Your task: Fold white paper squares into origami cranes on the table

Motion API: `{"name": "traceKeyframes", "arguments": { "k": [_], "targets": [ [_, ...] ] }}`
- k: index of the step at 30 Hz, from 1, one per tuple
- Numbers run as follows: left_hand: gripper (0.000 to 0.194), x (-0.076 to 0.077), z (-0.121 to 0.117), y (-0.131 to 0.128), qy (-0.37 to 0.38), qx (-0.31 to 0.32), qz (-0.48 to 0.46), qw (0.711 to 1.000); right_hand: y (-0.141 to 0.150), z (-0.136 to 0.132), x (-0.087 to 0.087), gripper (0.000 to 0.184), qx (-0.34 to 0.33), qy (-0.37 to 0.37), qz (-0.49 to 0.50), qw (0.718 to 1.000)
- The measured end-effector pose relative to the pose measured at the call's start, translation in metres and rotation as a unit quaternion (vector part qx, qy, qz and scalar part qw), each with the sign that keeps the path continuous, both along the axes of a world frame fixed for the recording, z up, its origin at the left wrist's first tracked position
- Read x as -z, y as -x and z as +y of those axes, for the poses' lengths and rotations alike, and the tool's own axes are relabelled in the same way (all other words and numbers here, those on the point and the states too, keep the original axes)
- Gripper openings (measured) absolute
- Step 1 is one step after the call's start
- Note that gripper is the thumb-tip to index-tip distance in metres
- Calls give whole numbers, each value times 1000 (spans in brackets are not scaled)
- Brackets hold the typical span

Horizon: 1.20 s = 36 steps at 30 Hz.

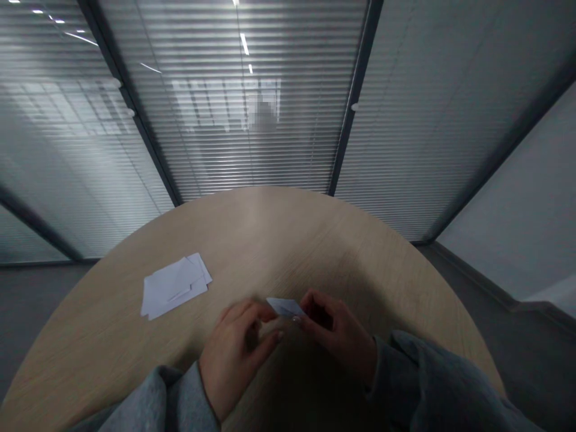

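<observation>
We see a small folded piece of white paper [285, 307] held just above a round, pale wood-grain table [270, 231]. Our left hand [236, 360] pinches one end and our right hand [337, 336] closes on the other, so the paper is kept off the surface, steadied from both sides. Grey knit sleeves [405, 384] reach in from the bottom of the view. A loose pile of white paper sheets [175, 285] lies on the tabletop to our left, well apart from both hands. Past the table's far edge stands a glass partition with slatted blinds [252, 138], a blurred patch showing through it
</observation>
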<state>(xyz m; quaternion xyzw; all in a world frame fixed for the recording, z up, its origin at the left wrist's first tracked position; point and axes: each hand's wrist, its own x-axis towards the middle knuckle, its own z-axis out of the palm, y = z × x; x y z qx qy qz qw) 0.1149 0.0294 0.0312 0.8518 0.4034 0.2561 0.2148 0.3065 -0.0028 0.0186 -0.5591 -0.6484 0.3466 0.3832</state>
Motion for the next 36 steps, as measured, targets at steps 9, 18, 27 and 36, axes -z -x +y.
{"name": "traceKeyframes", "arguments": {
  "k": [9,18,27,36],
  "targets": [
    [20,-4,3,-6,199,49,-149,967,6,-2,0,21,-48,17,47,998],
    [20,-3,-2,-8,236,33,-181,954,7,-3,2,18,-50,31,24,998],
    [22,-1,-1,-6,245,28,-185,951,7,-3,1,23,-53,24,-17,998],
    [20,1,-4,-6,236,37,-124,963,3,-3,-2,14,-18,-23,46,999]
  ]
}}
